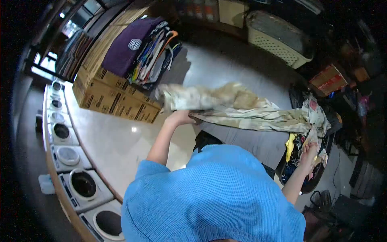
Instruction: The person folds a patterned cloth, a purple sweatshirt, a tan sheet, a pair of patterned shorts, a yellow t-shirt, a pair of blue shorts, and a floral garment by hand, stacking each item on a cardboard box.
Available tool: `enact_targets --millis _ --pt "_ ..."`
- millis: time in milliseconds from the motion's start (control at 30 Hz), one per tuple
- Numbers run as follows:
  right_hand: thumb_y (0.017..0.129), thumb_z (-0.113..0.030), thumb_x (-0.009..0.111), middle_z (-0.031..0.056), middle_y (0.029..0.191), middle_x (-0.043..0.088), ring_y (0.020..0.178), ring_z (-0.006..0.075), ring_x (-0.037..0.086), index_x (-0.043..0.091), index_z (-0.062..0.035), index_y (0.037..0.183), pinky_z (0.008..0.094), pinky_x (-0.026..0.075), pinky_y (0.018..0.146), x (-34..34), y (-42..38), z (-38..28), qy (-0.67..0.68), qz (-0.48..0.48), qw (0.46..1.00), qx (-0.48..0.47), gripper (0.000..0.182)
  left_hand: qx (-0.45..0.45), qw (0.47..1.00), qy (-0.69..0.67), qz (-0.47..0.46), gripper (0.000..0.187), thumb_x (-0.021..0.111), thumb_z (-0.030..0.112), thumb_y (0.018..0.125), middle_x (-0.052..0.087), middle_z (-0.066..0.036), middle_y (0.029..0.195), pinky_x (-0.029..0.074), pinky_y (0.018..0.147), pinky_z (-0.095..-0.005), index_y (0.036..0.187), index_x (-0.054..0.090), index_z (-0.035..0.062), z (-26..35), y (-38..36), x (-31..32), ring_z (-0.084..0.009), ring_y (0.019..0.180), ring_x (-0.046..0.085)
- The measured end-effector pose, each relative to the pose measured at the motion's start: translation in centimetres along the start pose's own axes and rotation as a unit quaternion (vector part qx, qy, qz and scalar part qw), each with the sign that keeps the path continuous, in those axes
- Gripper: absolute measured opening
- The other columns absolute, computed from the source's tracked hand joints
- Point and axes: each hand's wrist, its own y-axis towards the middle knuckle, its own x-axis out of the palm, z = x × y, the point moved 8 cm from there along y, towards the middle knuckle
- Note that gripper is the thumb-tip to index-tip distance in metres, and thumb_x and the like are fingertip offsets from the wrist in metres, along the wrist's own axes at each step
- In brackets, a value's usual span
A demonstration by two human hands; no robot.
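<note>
A long pale green and tan garment (250, 119) is stretched sideways in front of my body, its upper left part blurred by motion. My left hand (181, 117) is closed on its left end, near the cardboard boxes. At the right, my right hand (309, 151) grips pale cloth at the garment's other end, above a dark basket (310, 186) of mixed clothes. A yellow cloth (290, 147) hangs at the basket's left side. A pale garment with a red patch (313, 105) lies at the basket's far end.
Cardboard boxes (117, 99) at the upper left bear a stack of folded clothes (155, 52) and a purple shirt (127, 46). Front-loading machines (82, 183) line the left side. A cream perforated basket (278, 48) stands at the upper right, near a red-marked carton (328, 80).
</note>
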Motion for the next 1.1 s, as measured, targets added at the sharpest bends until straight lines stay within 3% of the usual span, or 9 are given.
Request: enact_targets --millis 100,233,333,433,500,667,767,933,1100 --pt "0.091 -0.011 0.057 0.0073 0.093 0.067 0.08 0.0153 0.062 0.066 -0.002 0.108 0.0278 0.05 0.073 5.6 -5.0 -1.5 -0.221 -0.055 0.961 -0.157 0.021 -0.061 0.99 -0.125 0.038 0.082 0.075 0.018 0.072 0.041 -0.022 0.144 0.035 0.109 -0.0446 0.144 0.037 0.0055 -7.4 0.1 3.7 -0.0396 0.133 0.039" --pt "0.086 -0.012 0.065 0.014 0.106 0.067 0.098 0.0239 0.063 0.062 0.0019 0.11 0.0336 0.048 0.088 17.5 -14.1 -0.1 -0.384 -0.249 0.826 -0.33 0.028 -0.048 0.908 -0.042 0.414 0.094 0.078 0.024 0.072 0.043 -0.026 0.139 0.036 0.107 -0.0456 0.148 0.028 0.0045 -10.8 -0.9 0.2 -0.0402 0.129 0.042" --pt "0.08 -0.011 0.069 0.0188 0.121 0.062 0.116 0.0345 0.055 0.059 -0.0017 0.119 0.0412 0.042 0.099 25.0 -23.7 1.8 -0.55 -0.29 0.615 -0.485 0.042 -0.213 0.883 -0.005 0.418 0.097 0.078 0.025 0.071 0.046 -0.026 0.134 0.039 0.104 -0.0478 0.149 0.024 0.0037 -12.3 -1.9 -2.4 -0.0409 0.126 0.045" --pt "0.075 -0.01 0.071 0.0182 0.121 0.061 0.119 0.0384 0.053 0.06 -0.0028 0.117 0.0445 0.04 0.099 27.9 -26.3 6.1 -0.634 -0.251 0.438 -0.586 0.044 -0.171 0.942 -0.06 0.282 0.064 0.075 0.023 0.069 0.058 -0.02 0.121 0.044 0.096 -0.0467 0.127 0.055 0.0066 -17.3 1.1 -2.6 -0.0378 0.115 0.054" --pt "0.076 -0.009 0.068 0.0197 0.116 0.063 0.112 0.039 0.055 0.061 -0.0018 0.114 0.0448 0.043 0.095 28.1 -23.2 7.5 -0.641 -0.307 0.498 -0.497 0.04 -0.129 0.949 -0.053 0.283 0.034 0.071 0.022 0.07 0.063 -0.019 0.105 0.048 0.089 -0.0442 0.101 0.071 0.0077 -16.9 1.9 -4.9 -0.0361 0.101 0.06" --pt "0.082 -0.008 0.059 0.0239 0.092 0.066 0.097 0.0416 0.062 0.064 -0.0007 0.107 0.0463 0.048 0.087 27.3 -20.3 2.7 -0.585 -0.326 0.669 -0.323 0.026 -0.036 0.936 -0.151 0.315 0.038 0.073 0.028 0.07 0.064 -0.017 0.098 0.05 0.081 -0.0371 0.098 0.071 0.0026 -16.2 5.8 -11.2 -0.0314 0.092 0.063" --pt "0.083 -0.008 0.059 0.0238 0.101 0.066 0.103 0.0401 0.061 0.062 -0.0012 0.112 0.0444 0.047 0.089 29.2 -22.6 0.6 -0.685 -0.259 0.556 -0.394 0.03 -0.061 0.925 -0.347 0.144 0.037 0.071 0.029 0.08 0.066 -0.014 0.112 0.05 0.08 -0.0311 0.104 0.069 0.0009 -13.3 9.8 -10.1 -0.0168 0.098 0.064" --pt "0.072 -0.019 0.08 0.0168 0.153 0.034 0.141 0.0342 0.034 0.038 -0.0076 0.145 0.0422 0.027 0.116 40.8 -41.6 0.4 -0.466 -0.481 0.622 -0.406 0.084 0.162 0.821 -0.546 -0.039 0.05 0.069 0.026 0.09 0.064 -0.006 0.118 0.049 0.088 -0.0269 0.131 0.053 0.0016 0.9 9.9 -10.1 -0.0129 0.105 0.059" --pt "0.07 -0.018 0.079 0.0173 0.151 0.037 0.139 0.0383 0.034 0.055 -0.0021 0.11 0.0445 0.029 0.114 47.1 -48.6 2.1 -0.368 -0.58 0.621 -0.378 0.049 0.276 0.837 -0.432 -0.193 0.058 0.071 0.014 0.086 0.057 -0.007 0.132 0.046 0.097 -0.0294 0.138 0.049 0.0029 6.3 7.8 -11.8 -0.0135 0.117 0.054"
